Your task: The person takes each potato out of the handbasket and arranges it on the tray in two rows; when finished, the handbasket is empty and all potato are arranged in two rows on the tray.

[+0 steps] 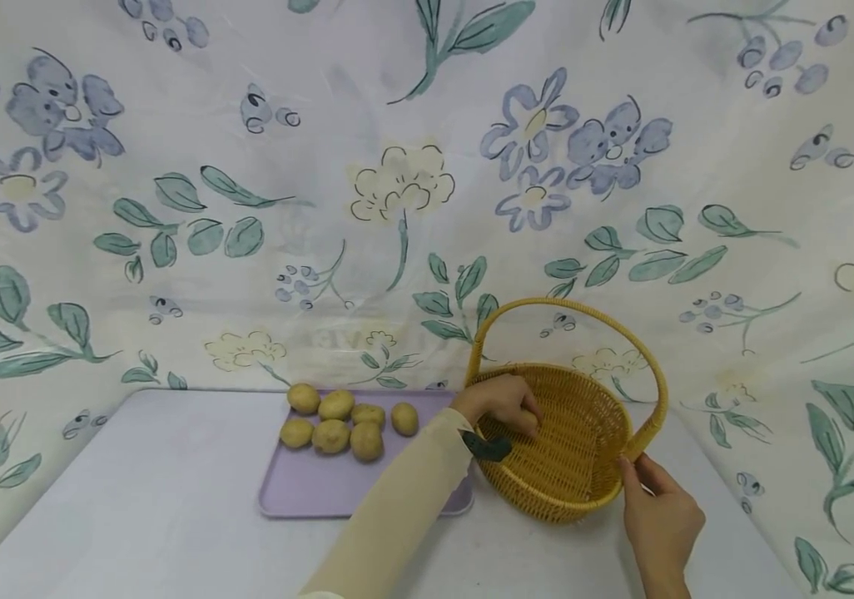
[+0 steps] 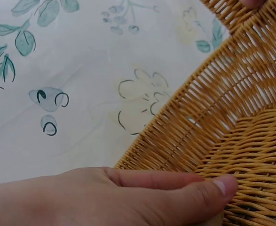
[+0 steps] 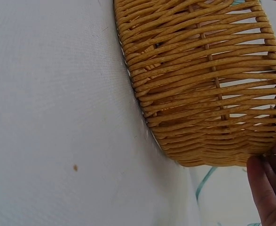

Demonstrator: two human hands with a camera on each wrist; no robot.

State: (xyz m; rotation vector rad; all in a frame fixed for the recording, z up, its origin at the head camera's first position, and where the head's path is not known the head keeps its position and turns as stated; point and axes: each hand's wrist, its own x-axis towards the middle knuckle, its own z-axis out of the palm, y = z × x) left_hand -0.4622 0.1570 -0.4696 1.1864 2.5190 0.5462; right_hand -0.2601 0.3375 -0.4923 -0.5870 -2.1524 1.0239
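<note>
A golden wicker basket [image 1: 558,449] with a tall arched handle stands tilted on the right of the table, its opening toward me. My left hand [image 1: 505,403] reaches over its left rim into the hollow, fingers curled downward. Under that thumb [image 2: 213,190], in the left wrist view, a sliver of smooth pale tan like a potato's skin shows; the rest is hidden by the hand. My right hand [image 1: 662,520] pinches the basket's right rim by the handle's foot, thumb in front. Several potatoes [image 1: 331,436] lie grouped on a lilac tray [image 1: 315,495] left of the basket.
The white table [image 1: 172,499] runs up to a flower-printed cloth [image 1: 397,249] hanging behind and on both sides. My left forearm [image 1: 404,499] crosses in front of the tray's right part. The handle [image 1: 569,304] arches above the basket's opening.
</note>
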